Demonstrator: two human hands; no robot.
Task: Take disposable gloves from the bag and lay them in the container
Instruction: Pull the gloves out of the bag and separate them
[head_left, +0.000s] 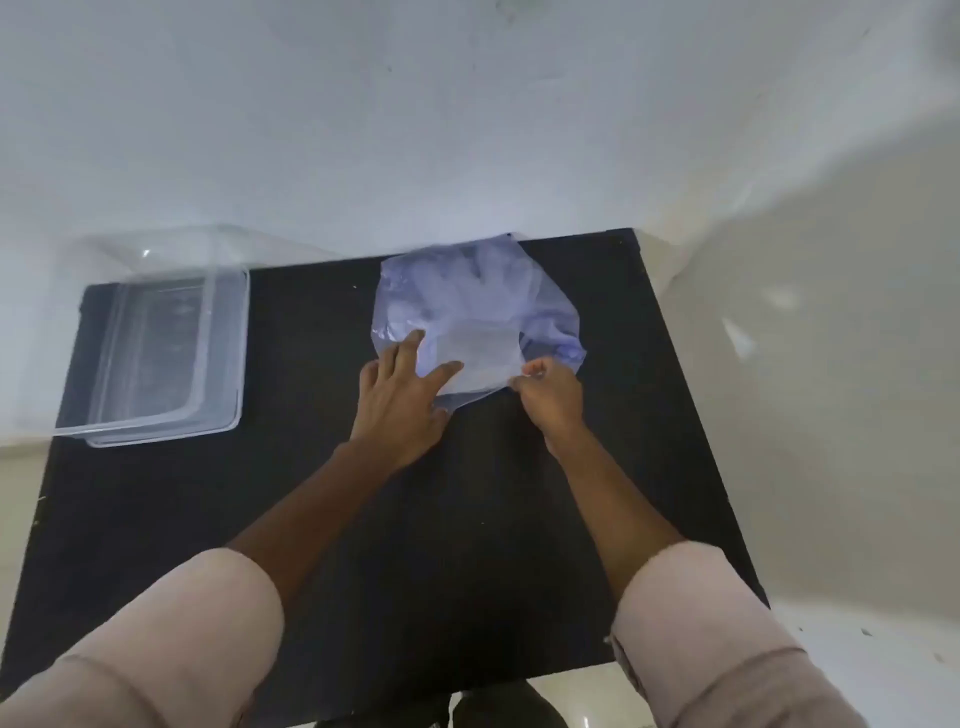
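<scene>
Nearest us, the left hand lies spread flat on the bag; the right hand pinches its near edge. The thin disposable gloves inside look limp, light and slippery; we would pinch one cuff. Far left on the tabletop, the clear container waits.

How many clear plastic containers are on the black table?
1. The container sits at the table's far left, away from the bag. It may be two nested pieces; I cannot tell.
</scene>
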